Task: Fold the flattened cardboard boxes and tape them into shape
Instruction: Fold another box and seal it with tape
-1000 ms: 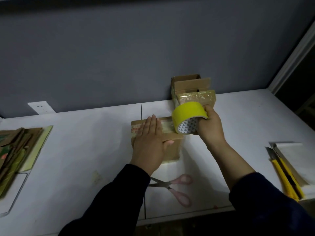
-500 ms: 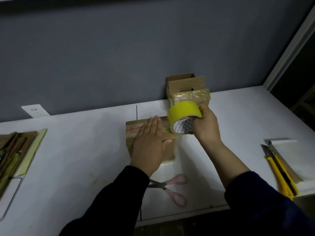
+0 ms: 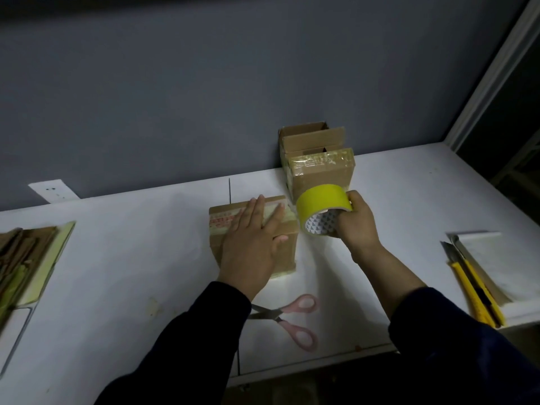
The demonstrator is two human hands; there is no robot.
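A small folded cardboard box (image 3: 217, 229) lies on the white table (image 3: 122, 276) in front of me. My left hand (image 3: 251, 244) presses flat on its top, fingers straight. My right hand (image 3: 355, 222) grips a yellow tape roll (image 3: 320, 204) just off the box's right edge, and a strip of tape runs from the roll across the box top under my left fingers. Behind the roll stand two taped-up boxes (image 3: 320, 171) against the grey wall.
Pink-handled scissors (image 3: 292, 317) lie near the table's front edge, partly under my left sleeve. A stack of flattened cardboard (image 3: 20, 258) sits at the far left. Yellow utility knives (image 3: 476, 290) and a white pad (image 3: 496, 258) lie at the right.
My right hand has drawn the tape roll slightly to the right, off the box's edge. My left hand stays pressed on the box top.
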